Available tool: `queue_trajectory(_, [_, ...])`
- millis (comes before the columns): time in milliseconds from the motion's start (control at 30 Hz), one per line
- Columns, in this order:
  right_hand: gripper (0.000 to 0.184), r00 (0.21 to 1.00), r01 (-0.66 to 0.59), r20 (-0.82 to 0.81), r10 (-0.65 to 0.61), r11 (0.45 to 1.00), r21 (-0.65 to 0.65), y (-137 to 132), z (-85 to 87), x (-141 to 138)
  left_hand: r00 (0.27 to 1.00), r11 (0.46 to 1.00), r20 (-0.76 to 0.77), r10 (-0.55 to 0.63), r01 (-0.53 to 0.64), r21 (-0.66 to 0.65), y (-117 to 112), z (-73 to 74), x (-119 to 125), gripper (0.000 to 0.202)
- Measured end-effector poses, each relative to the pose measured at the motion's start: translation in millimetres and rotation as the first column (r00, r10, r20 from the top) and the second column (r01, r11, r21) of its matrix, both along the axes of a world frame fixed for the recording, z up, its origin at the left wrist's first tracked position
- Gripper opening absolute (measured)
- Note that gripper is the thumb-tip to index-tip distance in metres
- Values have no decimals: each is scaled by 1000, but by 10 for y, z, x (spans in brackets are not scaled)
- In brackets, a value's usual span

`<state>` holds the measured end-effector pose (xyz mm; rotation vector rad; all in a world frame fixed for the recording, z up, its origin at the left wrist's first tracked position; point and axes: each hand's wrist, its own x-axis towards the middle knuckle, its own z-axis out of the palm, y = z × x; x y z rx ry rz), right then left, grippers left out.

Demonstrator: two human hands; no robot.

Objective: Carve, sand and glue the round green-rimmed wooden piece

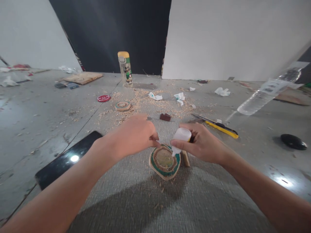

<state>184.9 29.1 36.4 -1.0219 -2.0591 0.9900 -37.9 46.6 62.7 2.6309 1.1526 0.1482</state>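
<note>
A round wooden piece with a green painted ring lies on a grey woven mat. My right hand is closed round a small white squeeze bottle, tipped so its nozzle points down at the piece's right edge. My left hand is closed in a pinch, its fingertips touching the piece's upper left rim. A small strip of wood stands just right of the piece, under my right hand.
Wood shavings cover the floor beyond. There lie a second round piece, a red disc, a dark brown block, a yellow utility knife, a drink bottle, a clear plastic bottle, a black phone and a black stone.
</note>
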Motion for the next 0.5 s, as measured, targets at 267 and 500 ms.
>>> queue_trajectory(267, [30, 1000, -16, 8, 16, 1000, -5, -11, 12, -5, 1000, 1000, 8, -13, 13, -5, 1, -20, 3, 19])
queue_trajectory(500, [30, 998, -27, 58, 28, 999, -18, -24, 41, -17, 999, 997, -5, 32, -32, -73, -4, -26, -13, 28])
